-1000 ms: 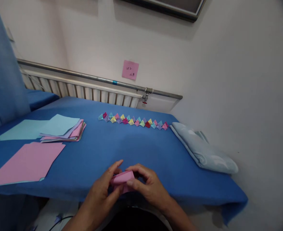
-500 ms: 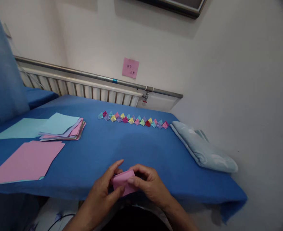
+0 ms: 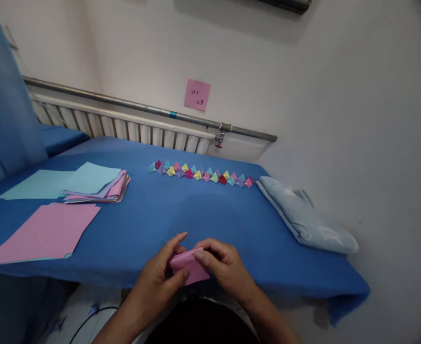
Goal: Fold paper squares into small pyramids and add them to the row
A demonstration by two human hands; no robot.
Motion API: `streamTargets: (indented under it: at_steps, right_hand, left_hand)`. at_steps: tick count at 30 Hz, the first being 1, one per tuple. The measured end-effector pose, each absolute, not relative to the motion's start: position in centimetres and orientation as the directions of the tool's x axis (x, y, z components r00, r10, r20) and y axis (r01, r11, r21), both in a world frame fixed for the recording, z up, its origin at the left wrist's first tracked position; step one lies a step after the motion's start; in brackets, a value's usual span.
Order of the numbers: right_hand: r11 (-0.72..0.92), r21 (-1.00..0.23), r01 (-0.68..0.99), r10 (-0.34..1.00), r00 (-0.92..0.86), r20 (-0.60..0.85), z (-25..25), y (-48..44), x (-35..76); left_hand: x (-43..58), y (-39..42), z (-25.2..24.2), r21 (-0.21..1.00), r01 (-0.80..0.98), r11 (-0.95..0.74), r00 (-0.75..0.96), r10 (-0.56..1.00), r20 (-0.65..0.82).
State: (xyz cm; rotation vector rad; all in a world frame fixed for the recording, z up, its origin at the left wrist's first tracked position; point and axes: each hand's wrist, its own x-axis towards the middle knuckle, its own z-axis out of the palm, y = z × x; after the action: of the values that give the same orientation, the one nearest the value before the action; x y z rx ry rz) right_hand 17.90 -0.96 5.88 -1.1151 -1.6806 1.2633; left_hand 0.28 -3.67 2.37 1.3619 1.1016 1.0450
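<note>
"What lies where?"

"The folded paper (image 3: 192,270) sits between my left grip (image 3: 160,274) and right grip (image 3: 226,267), at the table's (image 3: 153,215) near edge. The row of folded pieces (image 3: 201,173) is at twelve, with the radiator (image 3: 124,129) behind it. The stack of sheets (image 3: 96,184) is at ten, the loose sheet (image 3: 46,231) at nine, and the folded cloth (image 3: 303,217) at two."

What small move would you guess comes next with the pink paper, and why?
Probably pressing the next crease flat: the left hand and right hand pinch a partly folded pink paper at the table edge, bigger than the folded pieces lined up behind.
</note>
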Motion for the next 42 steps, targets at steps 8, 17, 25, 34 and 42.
streamTargets:
  at_steps: [8,17,25,34,42]
  right_hand:
    - [0.083,-0.981,0.174,0.955,-0.294,0.028,6.0,-1.1,18.0]
    - [0.215,-0.934,0.285,0.932,-0.346,0.109,7.3,-1.2,18.0]
    - [0.323,-0.893,0.314,0.897,-0.404,0.183,8.2,-1.2,18.1]
    - [0.316,-0.891,0.326,0.9,-0.401,0.172,8.5,-1.4,18.0]
    - [0.287,-0.911,0.294,0.911,-0.378,0.165,8.0,-1.3,18.0]
  left_hand:
    - [0.1,-3.6,2.8,0.962,-0.216,0.165,0.201,0.972,-0.122]
    - [-0.8,-3.8,3.7,0.999,0.039,0.031,0.115,0.993,-0.035]
    - [-1.0,-3.9,3.6,0.987,0.13,-0.095,0.082,0.993,0.084]
    - [-0.9,-4.1,3.7,0.994,0.102,-0.048,0.069,0.997,0.041]
    - [-0.9,-4.1,3.7,1.0,0.02,-0.019,0.085,0.996,0.017]
